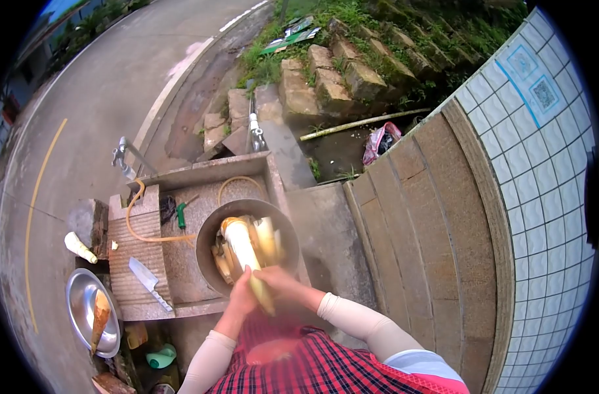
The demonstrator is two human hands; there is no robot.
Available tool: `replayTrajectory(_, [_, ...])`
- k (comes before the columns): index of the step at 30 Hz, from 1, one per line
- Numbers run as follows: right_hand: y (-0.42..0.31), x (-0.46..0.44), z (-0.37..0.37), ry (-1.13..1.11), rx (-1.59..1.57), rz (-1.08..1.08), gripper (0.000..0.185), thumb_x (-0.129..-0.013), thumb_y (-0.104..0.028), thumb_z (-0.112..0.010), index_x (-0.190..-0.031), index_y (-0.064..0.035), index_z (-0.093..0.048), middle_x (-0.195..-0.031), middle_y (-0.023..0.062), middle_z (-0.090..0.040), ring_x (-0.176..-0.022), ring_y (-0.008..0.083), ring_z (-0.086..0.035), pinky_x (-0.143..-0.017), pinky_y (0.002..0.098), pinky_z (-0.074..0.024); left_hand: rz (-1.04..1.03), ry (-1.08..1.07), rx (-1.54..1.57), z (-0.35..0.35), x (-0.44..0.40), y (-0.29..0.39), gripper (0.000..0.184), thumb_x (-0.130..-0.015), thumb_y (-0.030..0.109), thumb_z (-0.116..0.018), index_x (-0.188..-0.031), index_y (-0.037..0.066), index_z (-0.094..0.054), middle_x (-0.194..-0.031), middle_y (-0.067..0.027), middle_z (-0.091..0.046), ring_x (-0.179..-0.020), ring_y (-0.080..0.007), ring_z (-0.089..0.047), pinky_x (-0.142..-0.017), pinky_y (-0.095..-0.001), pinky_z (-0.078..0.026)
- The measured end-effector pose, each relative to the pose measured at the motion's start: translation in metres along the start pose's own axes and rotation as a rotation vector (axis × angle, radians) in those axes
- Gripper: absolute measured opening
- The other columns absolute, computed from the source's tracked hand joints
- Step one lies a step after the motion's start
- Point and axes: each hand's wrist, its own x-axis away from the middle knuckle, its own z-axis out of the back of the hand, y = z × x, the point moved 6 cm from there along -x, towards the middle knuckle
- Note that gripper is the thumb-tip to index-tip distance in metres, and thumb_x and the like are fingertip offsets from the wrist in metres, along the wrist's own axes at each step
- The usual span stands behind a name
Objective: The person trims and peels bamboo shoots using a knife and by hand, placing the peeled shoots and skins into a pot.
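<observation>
A pale, smooth, tapering bamboo shoot [241, 244] leans over a round basin [207, 255]. The left hand [243, 297] and right hand [283, 287] close together around its narrow, yellowish end. It looks largely peeled; blurred pale pieces [266, 240] fill the basin. In a metal bowl [78, 314], a browner shoot [101, 316] seems unpeeled. A knife [144, 274] lies on the ridged slab [132, 230].

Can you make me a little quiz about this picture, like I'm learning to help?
1. True or false: the left hand and right hand are both on a long pale piece.
2. Where is the knife? a) in the shiny bowl, b) on the ridged slab, c) in the round pot
3. Fill in: the curvy hose is coloured ____.

Key: 1 true; 2 b; 3 orange
</observation>
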Motion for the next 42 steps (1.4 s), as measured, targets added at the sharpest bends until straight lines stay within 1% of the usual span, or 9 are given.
replayTrajectory(4, [0.002, -0.024, 0.009, 0.085, 0.413, 0.018, 0.041, -0.078, -0.032, -0.062, -0.095, 0.0059, -0.063, -0.078, 0.0169, -0.065, -0.069, 0.0217, -0.065, -0.060, 0.0348, -0.0521, -0.014, 0.003, 0.051, 0.008, -0.001, -0.012, 0.060, -0.093, 0.050, -0.040, -0.132, 0.005, -0.035, -0.125, -0.0165, -0.049, -0.113, -0.0335, -0.050, -0.094, -0.0511, -0.041])
replayTrajectory(8, [-0.023, -0.035, 0.009, 0.075, 0.600, 0.050, 0.039, -0.076, -0.027, -0.065, -0.099, 0.0045, -0.063, -0.081, 0.0111, -0.065, -0.071, 0.0193, -0.061, -0.061, 0.0298, -0.0481, 0.056, -0.051, 0.018, -0.008, 0.021, -0.018, 0.054, -0.092, 0.050, -0.041, -0.123, 0.006, -0.045, -0.106, -0.0124, -0.057, -0.091, -0.0272, -0.058, -0.075, -0.0392, -0.049])
replayTrajectory(12, [-0.006, -0.051, 0.013, -0.164, -0.024, -0.245, 0.037, -0.080, -0.022, -0.067, -0.103, 0.0062, -0.058, -0.082, 0.0099, -0.062, -0.066, 0.0182, -0.060, -0.061, 0.0319, -0.0496, -0.063, 0.117, -0.051, 0.002, 0.034, -0.009, 0.023, -0.086, 0.009, -0.060, -0.105, 0.008, -0.047, -0.079, -0.0067, -0.054, -0.063, -0.0143, -0.052, -0.052, -0.0251, -0.045])
replayTrajectory(15, [-0.013, -0.053, 0.004, -0.171, 0.100, -0.307, 0.045, -0.081, -0.022, -0.066, -0.109, 0.0108, -0.055, -0.105, 0.0236, -0.062, -0.091, 0.0340, -0.063, -0.074, 0.0374, -0.0532, -0.117, 0.246, -0.197, 0.009, 0.039, -0.009, 0.029, -0.080, 0.005, -0.063, -0.102, 0.005, -0.044, -0.073, -0.0057, -0.054, -0.054, -0.0144, -0.053, -0.045, -0.0262, -0.046])
replayTrajectory(16, [-0.011, -0.059, 0.003, -0.160, 0.131, -0.326, 0.044, -0.080, -0.020, -0.065, -0.109, 0.0126, -0.055, -0.103, 0.0253, -0.062, -0.088, 0.0349, -0.064, -0.071, 0.0389, -0.0546, -0.121, 0.238, -0.307, 0.008, 0.039, -0.007, 0.031, -0.078, 0.005, -0.062, -0.103, 0.004, -0.043, -0.072, -0.0054, -0.053, -0.051, -0.0142, -0.052, -0.043, -0.0256, -0.044])
replayTrajectory(21, [-0.004, -0.067, 0.006, -0.162, 0.123, -0.386, 0.039, -0.077, -0.016, -0.066, -0.101, 0.0139, -0.056, -0.093, 0.0275, -0.063, -0.077, 0.0367, -0.065, -0.067, 0.0419, -0.0568, -0.167, 0.380, -0.484, 0.013, 0.036, -0.013, 0.041, -0.079, 0.002, -0.062, -0.111, 0.004, -0.037, -0.074, -0.0053, -0.053, -0.050, -0.0129, -0.052, -0.040, -0.0249, -0.044])
replayTrajectory(24, [-0.003, -0.066, 0.008, -0.194, 0.097, -0.408, 0.042, -0.080, -0.015, -0.064, -0.108, 0.0151, -0.053, -0.099, 0.0273, -0.062, -0.085, 0.0360, -0.064, -0.072, 0.0417, -0.0560, -0.169, 0.397, -0.530, 0.008, 0.036, -0.011, 0.040, -0.078, 0.001, -0.061, -0.111, 0.003, -0.037, -0.074, -0.0055, -0.053, -0.049, -0.0126, -0.052, -0.040, -0.0246, -0.044])
replayTrajectory(30, [0.012, -0.076, 0.012, -0.252, -0.089, -0.444, 0.039, -0.081, -0.015, -0.061, -0.107, 0.0128, -0.055, -0.101, 0.0247, -0.062, -0.089, 0.0359, -0.064, -0.079, 0.0450, -0.0536, -0.209, 0.310, -0.414, 0.004, 0.042, -0.005, 0.023, -0.076, 0.001, -0.059, -0.096, -0.003, -0.049, -0.065, -0.0042, -0.052, -0.042, -0.0125, -0.049, -0.038, -0.0243, -0.040])
replayTrajectory(42, [-0.011, -0.074, 0.002, -0.035, 0.201, -0.371, 0.032, -0.075, -0.004, -0.054, -0.101, 0.0146, -0.054, -0.090, 0.0269, -0.063, -0.075, 0.0401, -0.065, -0.059, 0.0495, -0.0562, -0.169, 0.427, -0.587, 0.019, 0.035, -0.016, 0.033, -0.076, 0.002, -0.061, -0.100, 0.001, -0.040, -0.072, -0.0062, -0.052, -0.047, -0.0144, -0.052, -0.040, -0.0269, -0.045])
